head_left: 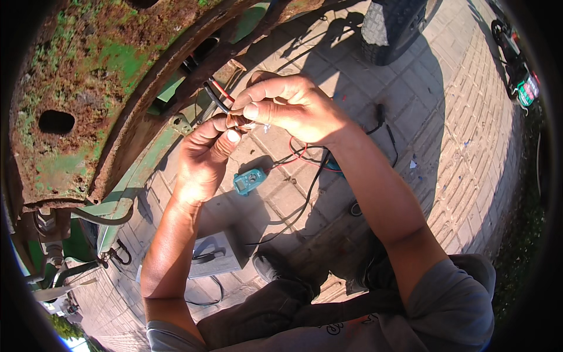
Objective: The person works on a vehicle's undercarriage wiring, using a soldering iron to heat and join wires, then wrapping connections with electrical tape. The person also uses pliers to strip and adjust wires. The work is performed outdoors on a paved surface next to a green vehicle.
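A black cable (216, 97) and a red cable (221, 89) hang from the rusty green metal frame (117, 53). My right hand (281, 105) is closed at the end of these cables, thumb and forefinger pinching bare copper wire (232, 119). My left hand (205, 152) is just below it, also closed, with its thumb and fingers on the same stripped wire ends. Exactly which strand each hand grips is partly hidden by the fingertips. A teal clamp meter (249, 180) with red and black leads lies on the paving under my hands.
A grey box (217, 246) with a cable sits on the paving (410, 146) near my knees. A tyre (387, 32) stands at the upper right, tools and green items (522, 88) lie at the far right, and black cables (387, 129) run over the ground.
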`<act>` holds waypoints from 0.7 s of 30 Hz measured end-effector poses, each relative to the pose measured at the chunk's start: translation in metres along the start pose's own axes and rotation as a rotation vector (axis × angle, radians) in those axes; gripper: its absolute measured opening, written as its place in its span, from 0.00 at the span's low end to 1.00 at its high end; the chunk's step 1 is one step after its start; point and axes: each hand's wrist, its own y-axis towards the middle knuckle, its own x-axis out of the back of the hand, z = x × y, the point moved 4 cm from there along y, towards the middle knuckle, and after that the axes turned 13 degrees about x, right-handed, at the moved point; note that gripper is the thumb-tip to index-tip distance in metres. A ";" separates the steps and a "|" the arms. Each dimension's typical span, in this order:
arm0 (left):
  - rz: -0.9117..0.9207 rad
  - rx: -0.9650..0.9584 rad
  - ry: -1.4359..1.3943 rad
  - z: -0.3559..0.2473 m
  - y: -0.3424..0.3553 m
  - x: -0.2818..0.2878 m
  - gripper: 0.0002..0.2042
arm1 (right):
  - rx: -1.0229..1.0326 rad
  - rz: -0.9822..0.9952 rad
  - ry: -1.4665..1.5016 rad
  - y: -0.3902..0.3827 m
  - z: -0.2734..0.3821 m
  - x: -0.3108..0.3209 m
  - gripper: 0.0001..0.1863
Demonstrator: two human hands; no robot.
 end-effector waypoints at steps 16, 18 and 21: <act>0.048 0.003 -0.037 -0.011 0.005 -0.003 0.09 | -0.091 -0.089 0.366 0.009 -0.016 0.000 0.11; -0.007 -0.004 -0.036 -0.014 0.004 -0.001 0.10 | -0.068 -0.117 0.282 0.007 -0.008 0.001 0.09; -0.005 -0.003 -0.020 -0.015 0.002 0.006 0.11 | 0.044 -0.163 -0.018 0.006 -0.001 0.002 0.08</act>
